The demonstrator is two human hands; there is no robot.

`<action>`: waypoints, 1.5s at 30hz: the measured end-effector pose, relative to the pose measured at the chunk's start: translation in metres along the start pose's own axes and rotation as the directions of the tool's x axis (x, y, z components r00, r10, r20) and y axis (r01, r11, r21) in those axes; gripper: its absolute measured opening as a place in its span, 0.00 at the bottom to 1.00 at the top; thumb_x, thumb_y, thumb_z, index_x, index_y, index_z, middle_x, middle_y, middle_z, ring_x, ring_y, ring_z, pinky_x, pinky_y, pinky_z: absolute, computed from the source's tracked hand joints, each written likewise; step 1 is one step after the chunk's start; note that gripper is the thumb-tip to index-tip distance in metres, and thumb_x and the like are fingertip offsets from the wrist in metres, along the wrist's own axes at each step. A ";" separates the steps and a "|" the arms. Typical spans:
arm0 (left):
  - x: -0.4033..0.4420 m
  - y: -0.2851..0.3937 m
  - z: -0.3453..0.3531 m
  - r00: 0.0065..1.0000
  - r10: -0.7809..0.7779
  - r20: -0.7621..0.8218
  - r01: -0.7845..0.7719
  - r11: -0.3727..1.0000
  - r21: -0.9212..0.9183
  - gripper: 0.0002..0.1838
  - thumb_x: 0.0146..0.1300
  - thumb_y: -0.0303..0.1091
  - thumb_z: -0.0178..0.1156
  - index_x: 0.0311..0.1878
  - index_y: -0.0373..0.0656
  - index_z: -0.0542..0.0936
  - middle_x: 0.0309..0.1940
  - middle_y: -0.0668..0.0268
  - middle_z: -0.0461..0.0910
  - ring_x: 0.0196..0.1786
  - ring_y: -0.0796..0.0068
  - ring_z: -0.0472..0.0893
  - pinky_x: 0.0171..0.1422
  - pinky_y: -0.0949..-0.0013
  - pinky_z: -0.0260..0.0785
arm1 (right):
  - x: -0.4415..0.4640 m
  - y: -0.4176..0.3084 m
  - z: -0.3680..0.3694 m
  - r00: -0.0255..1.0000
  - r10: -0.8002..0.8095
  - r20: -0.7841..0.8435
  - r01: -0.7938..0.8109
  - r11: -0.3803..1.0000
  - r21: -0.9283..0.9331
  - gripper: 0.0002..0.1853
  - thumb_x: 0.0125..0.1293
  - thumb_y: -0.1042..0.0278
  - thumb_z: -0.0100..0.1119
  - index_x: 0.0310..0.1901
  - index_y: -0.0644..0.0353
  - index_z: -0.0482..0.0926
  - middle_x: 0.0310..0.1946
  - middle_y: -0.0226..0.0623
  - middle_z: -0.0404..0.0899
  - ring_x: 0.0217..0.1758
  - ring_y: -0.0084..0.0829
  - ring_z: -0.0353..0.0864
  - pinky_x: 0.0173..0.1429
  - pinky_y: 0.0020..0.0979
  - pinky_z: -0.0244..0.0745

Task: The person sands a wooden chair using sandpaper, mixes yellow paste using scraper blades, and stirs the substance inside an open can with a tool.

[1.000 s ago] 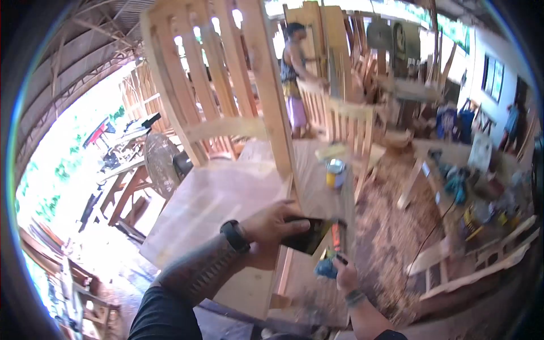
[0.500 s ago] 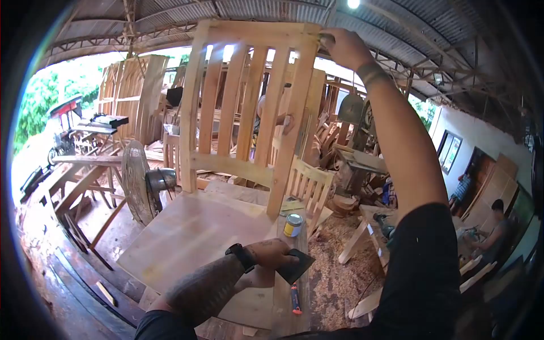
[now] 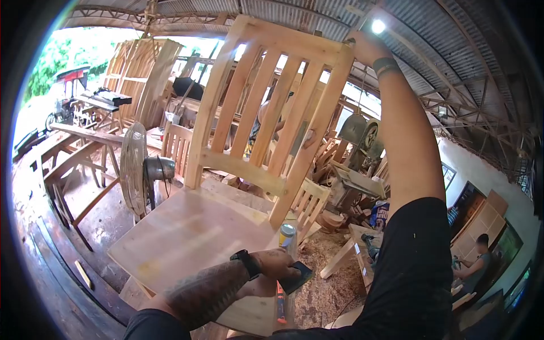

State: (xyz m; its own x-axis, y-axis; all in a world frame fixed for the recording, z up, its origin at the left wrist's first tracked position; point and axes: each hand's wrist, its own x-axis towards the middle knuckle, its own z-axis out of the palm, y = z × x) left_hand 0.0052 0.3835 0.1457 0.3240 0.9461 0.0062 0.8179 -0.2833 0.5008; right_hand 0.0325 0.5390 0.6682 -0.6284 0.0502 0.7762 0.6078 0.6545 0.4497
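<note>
A bare wooden chair (image 3: 243, 171) with a slatted back stands in front of me, its broad flat seat (image 3: 181, 221) nearest. High on the right, my right hand (image 3: 368, 46) has its fingers closed around the top corner of the backrest. My left hand (image 3: 275, 264), with a dark watch on the wrist, is over the right side of the seat. It grips a thin, dark, square-edged flat piece (image 3: 300, 277), whose exact kind I cannot make out. Just beyond that hand is a small yellow-labelled can (image 3: 287, 235). An orange-and-black cutter-like tool (image 3: 281, 306) lies below it.
A standing fan (image 3: 135, 170) is left of the chair. More slatted chairs (image 3: 309, 201) stand behind. Wood shavings (image 3: 328, 280) cover the floor at right, beside a workbench (image 3: 362, 255) with a power tool (image 3: 370, 246). Another person (image 3: 476, 266) is at far right.
The view has tilted, so the chair back leans further right in the picture. My left hand and the dark piece appear slightly lower. My right hand keeps hold of the chair's top corner.
</note>
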 end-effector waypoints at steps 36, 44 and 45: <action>0.019 -0.014 0.015 0.998 0.060 0.019 -0.062 0.992 0.111 0.31 0.76 0.62 0.53 0.54 0.38 0.86 0.49 0.47 0.88 0.58 0.44 0.85 0.68 0.49 0.73 | -0.077 -0.014 0.033 0.983 -0.137 0.125 0.139 0.990 -0.013 0.17 0.73 0.66 0.54 0.59 0.47 0.86 0.57 0.47 0.86 0.60 0.51 0.84 0.66 0.49 0.79; 0.017 -0.013 0.013 0.994 0.097 0.045 -0.103 0.980 0.172 0.30 0.79 0.59 0.51 0.54 0.38 0.85 0.47 0.47 0.87 0.58 0.45 0.85 0.68 0.49 0.72 | -0.018 -0.010 0.012 0.991 0.123 0.047 -0.123 0.992 -0.002 0.18 0.73 0.65 0.52 0.59 0.47 0.86 0.60 0.48 0.84 0.63 0.52 0.83 0.68 0.48 0.78; 0.017 -0.014 0.014 0.995 0.101 0.022 -0.103 0.980 0.173 0.31 0.79 0.60 0.51 0.54 0.38 0.85 0.47 0.47 0.87 0.58 0.46 0.85 0.69 0.49 0.72 | -0.010 -0.010 0.018 0.991 0.128 0.047 -0.129 0.992 0.010 0.18 0.73 0.66 0.53 0.59 0.47 0.87 0.60 0.47 0.84 0.63 0.52 0.83 0.68 0.48 0.78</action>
State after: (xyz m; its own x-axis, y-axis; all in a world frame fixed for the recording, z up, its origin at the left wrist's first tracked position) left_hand 0.0060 0.4018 0.1272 0.4149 0.9091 0.0376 0.8501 -0.4021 0.3400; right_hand 0.0241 0.5460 0.6477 -0.5673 0.1690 0.8060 0.6791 0.6497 0.3417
